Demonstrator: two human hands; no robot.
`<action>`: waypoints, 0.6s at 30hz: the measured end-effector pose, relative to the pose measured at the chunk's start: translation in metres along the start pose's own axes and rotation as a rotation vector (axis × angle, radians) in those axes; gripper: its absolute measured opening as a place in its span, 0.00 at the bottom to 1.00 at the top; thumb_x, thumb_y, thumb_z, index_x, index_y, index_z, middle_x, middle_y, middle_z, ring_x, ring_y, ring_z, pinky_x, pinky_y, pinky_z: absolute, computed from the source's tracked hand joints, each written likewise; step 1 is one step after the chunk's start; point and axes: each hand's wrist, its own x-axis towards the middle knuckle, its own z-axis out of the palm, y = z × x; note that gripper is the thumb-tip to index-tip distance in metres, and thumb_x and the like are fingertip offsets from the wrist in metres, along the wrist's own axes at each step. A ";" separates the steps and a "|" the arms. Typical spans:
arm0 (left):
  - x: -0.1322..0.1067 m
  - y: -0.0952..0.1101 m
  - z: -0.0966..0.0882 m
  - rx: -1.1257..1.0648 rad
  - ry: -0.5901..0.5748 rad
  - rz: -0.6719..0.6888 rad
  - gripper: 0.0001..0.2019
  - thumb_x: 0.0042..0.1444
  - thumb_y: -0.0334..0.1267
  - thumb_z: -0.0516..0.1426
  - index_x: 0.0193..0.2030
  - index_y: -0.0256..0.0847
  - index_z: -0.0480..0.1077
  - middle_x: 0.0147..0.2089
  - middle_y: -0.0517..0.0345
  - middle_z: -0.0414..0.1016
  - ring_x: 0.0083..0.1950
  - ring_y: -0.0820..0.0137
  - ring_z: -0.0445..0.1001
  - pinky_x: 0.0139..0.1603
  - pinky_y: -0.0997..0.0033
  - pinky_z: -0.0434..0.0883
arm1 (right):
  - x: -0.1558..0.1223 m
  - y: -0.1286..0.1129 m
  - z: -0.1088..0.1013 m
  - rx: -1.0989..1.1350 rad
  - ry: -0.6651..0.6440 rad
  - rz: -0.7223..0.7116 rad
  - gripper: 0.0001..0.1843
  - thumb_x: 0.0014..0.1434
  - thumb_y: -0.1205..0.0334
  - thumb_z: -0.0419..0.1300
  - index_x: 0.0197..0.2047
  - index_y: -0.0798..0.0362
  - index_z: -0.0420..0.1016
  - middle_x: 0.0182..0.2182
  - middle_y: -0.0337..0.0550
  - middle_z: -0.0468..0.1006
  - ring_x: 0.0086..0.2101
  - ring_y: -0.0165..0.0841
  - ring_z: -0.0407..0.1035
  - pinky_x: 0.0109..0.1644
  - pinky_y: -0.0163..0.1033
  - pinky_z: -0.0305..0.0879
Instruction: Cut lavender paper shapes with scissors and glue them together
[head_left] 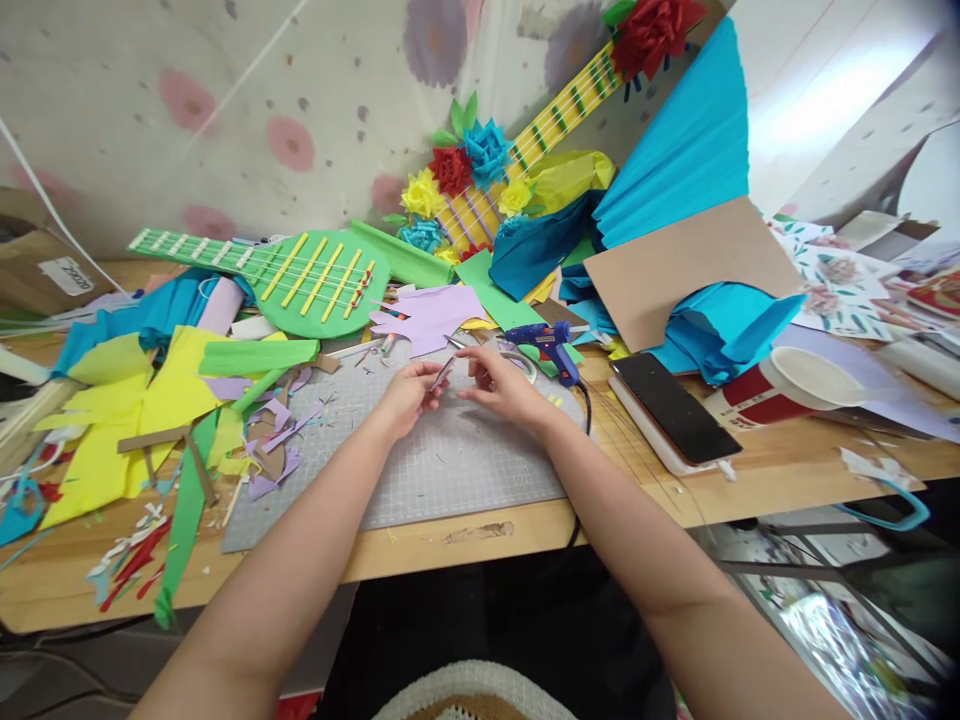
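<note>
Over the cutting mat (465,485), the left hand (407,400) pinches a small flat piece (443,373); the right hand (501,388) curls half-open, contact unclear. A glue gun (553,348) lies at the mat's far right.

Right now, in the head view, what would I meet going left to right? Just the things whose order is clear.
Cardboard box → green stringed model → left hand, holding a small thin piece → right hand → black phone → red-and-white cup.
</note>
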 end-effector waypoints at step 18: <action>-0.012 0.032 -0.059 0.917 0.426 0.287 0.08 0.42 0.42 0.59 0.24 0.40 0.70 0.22 0.59 0.70 0.23 0.71 0.67 0.24 0.73 0.62 | -0.002 0.002 0.004 -0.059 -0.010 0.123 0.10 0.55 0.55 0.52 0.29 0.52 0.63 0.23 0.35 0.64 0.25 0.27 0.57 0.30 0.33 0.51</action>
